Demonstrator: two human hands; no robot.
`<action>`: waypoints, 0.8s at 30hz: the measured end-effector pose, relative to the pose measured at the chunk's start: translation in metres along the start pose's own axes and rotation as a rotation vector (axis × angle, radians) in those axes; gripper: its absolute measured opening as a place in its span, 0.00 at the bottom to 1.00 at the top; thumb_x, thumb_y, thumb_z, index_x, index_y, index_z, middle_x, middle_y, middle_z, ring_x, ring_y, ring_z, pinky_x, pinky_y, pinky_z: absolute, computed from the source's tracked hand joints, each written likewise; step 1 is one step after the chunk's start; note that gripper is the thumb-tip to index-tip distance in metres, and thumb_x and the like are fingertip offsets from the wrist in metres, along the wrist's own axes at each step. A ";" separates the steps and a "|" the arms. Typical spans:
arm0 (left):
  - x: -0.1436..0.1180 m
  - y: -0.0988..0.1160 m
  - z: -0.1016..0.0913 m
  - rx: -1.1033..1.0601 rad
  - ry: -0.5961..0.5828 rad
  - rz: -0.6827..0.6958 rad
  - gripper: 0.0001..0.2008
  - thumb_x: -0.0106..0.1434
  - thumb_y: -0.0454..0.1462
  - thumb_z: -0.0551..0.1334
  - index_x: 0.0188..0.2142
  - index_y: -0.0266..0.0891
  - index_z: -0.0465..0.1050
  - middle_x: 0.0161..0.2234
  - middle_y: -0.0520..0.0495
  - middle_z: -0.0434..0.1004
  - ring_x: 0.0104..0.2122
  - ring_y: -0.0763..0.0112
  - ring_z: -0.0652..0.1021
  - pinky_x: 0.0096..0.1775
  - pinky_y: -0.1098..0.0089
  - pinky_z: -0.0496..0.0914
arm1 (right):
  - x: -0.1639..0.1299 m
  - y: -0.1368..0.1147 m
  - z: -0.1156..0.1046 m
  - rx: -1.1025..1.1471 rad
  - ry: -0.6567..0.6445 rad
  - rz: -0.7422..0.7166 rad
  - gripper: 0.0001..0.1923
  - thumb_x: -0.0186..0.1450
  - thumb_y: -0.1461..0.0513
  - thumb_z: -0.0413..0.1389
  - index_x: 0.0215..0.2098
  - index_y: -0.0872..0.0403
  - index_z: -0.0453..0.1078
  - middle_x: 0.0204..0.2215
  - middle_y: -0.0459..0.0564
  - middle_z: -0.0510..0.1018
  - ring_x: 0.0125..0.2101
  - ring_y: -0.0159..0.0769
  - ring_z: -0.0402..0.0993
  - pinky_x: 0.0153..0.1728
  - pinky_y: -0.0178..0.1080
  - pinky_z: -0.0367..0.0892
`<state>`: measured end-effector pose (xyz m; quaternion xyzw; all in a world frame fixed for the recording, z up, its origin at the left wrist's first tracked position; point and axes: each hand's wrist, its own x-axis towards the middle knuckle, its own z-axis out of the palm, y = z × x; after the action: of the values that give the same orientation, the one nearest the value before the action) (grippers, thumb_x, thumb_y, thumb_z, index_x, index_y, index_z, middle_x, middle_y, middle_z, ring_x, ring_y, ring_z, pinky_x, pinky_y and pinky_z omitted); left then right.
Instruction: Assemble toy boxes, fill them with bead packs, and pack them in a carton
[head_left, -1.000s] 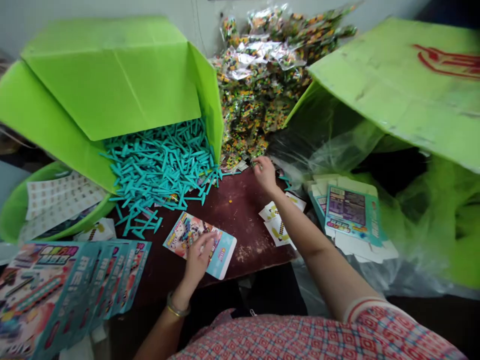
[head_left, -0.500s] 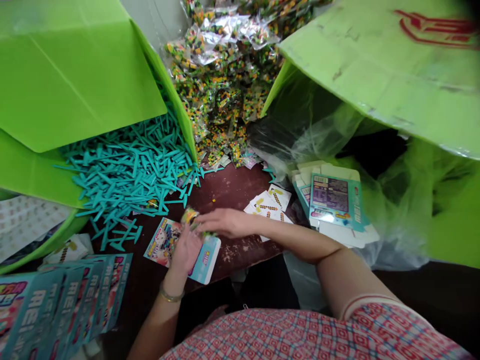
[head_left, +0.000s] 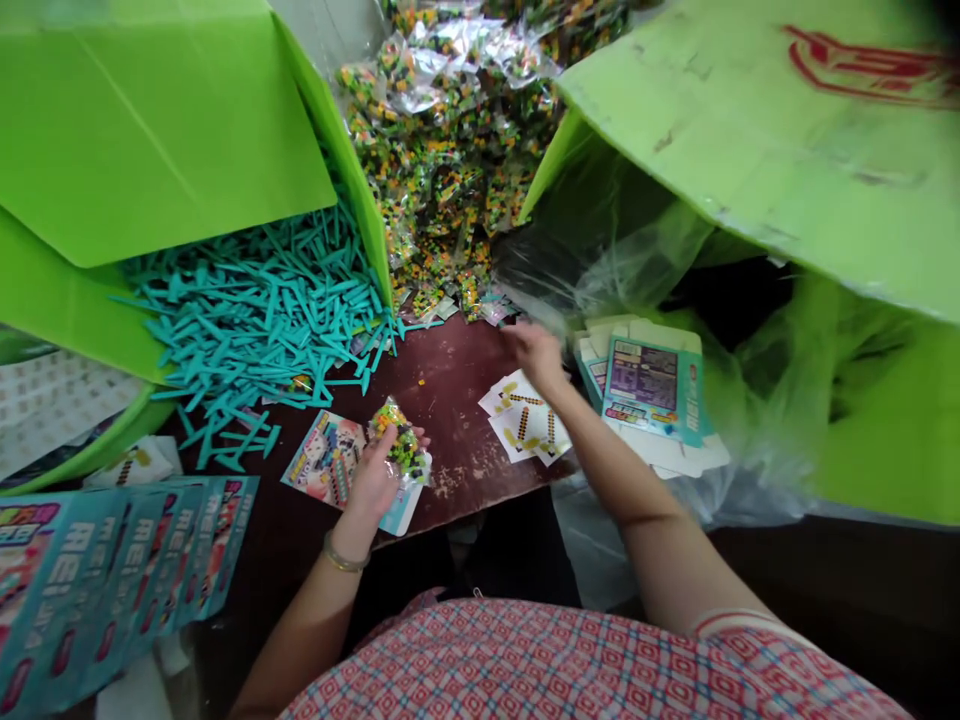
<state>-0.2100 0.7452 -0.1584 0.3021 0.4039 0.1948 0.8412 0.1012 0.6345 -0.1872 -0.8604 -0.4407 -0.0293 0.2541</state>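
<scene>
Clear plastic, packed with small orange, green and black beads, forms the little bag (head_left: 403, 447) that is clamped between the thumb and fingers of the left hand (head_left: 373, 483). Directly beneath that grip, a flat printed teal-and-pink card (head_left: 330, 466) is pressed against the dark red-brown tabletop (head_left: 450, 395), with the bag held over the card's right end. Up and to the left of the grip, a heap of teal plastic sticks (head_left: 255, 310) is spilled out of a bright green folded cardboard box (head_left: 150, 130). Down and to the left of it, a fanned stack of teal printed flat cartons (head_left: 112, 580) is laid.

Well to the right of the held bag, the right hand (head_left: 534, 350) is stretched towards the foot of a large pile of clear bead bags (head_left: 450, 150); whether its blurred fingers are apart or closed on anything cannot be told. Just below that hand, small white cards printed with yellow-and-black patterns (head_left: 525, 425) are scattered, and to its right a stack of teal and purple printed cartons (head_left: 649, 385) is set on crumpled clear plastic sheeting (head_left: 637, 270).
</scene>
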 end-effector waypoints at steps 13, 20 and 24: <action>-0.028 -0.002 -0.011 0.261 0.078 -0.119 0.27 0.41 0.50 0.82 0.34 0.38 0.77 0.30 0.44 0.85 0.34 0.52 0.87 0.32 0.64 0.80 | 0.032 0.169 -0.117 0.176 0.410 0.549 0.18 0.69 0.65 0.53 0.54 0.61 0.78 0.50 0.61 0.83 0.48 0.44 0.80 0.53 0.45 0.72; -0.058 -0.019 -0.022 0.414 0.160 -0.147 0.32 0.46 0.54 0.80 0.43 0.40 0.77 0.41 0.39 0.87 0.39 0.49 0.86 0.32 0.64 0.79 | 0.055 0.278 -0.164 -0.092 0.332 0.935 0.18 0.69 0.66 0.58 0.54 0.69 0.76 0.50 0.73 0.81 0.49 0.45 0.79 0.49 0.42 0.69; -0.063 -0.026 -0.005 0.408 0.174 -0.154 0.33 0.45 0.53 0.80 0.47 0.41 0.77 0.44 0.40 0.86 0.41 0.50 0.86 0.36 0.64 0.79 | 0.065 0.287 -0.153 -0.137 0.292 0.860 0.16 0.67 0.66 0.62 0.49 0.73 0.76 0.42 0.74 0.82 0.39 0.40 0.78 0.40 0.42 0.67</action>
<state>-0.2498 0.6916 -0.1424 0.4161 0.5277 0.0697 0.7373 0.3894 0.4739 -0.1545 -0.9668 -0.0002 -0.0714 0.2453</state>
